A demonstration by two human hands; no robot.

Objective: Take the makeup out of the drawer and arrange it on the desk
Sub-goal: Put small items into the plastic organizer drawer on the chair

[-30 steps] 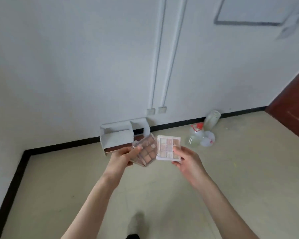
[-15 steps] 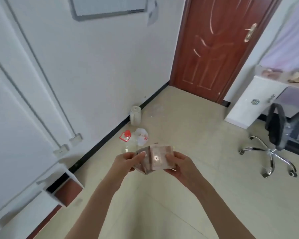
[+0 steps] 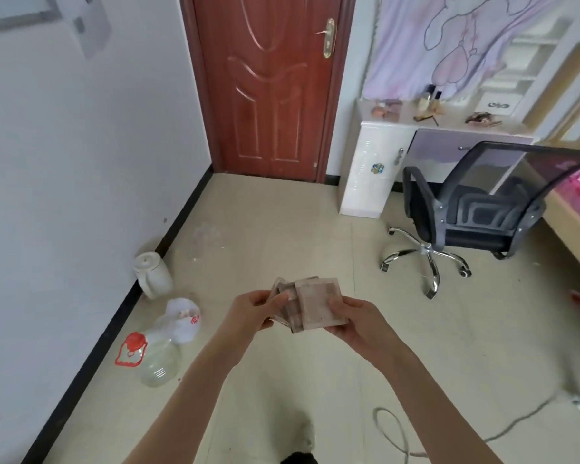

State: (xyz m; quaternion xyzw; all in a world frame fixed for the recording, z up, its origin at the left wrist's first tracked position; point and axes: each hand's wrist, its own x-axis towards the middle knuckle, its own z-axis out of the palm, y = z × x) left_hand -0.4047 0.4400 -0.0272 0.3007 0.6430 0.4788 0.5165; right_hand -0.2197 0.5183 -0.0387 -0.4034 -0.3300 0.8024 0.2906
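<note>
Hands foremost, both raised at chest height over the floor. Left hand [image 3: 252, 308] pinches the near-left edge of the rear palette [image 3: 286, 301], thumb on top and fingers curled beneath; right hand [image 3: 355, 316] grips the front palette [image 3: 318, 304] from its right side, thumb lying across the upper face, fingers wrapped under. The two flat square cases overlap, the front one lying partly over the rear one, both tilted slightly and with their faces turned up toward the camera; whether a further case sits between them cannot be told from the blur.

Beyond the hands lies open tiled floor. To the left, against the wall, stand a white kettle [image 3: 153, 274], a plastic bag [image 3: 183, 318] and a clear bottle [image 3: 154, 360] with a red cap.

Farther on and to the right stands a black office chair [image 3: 476, 209], pushed in before the desk [image 3: 449, 123], whose pale top already bears several small items. The desk lies ahead and to the right of the palettes, well apart from them, so the right hand is the nearer to it. Judged from this layout, the carry is under way and placing not yet begun; the chair partly blocks the direct approach. A brown door [image 3: 268, 85] closes the far wall.
</note>
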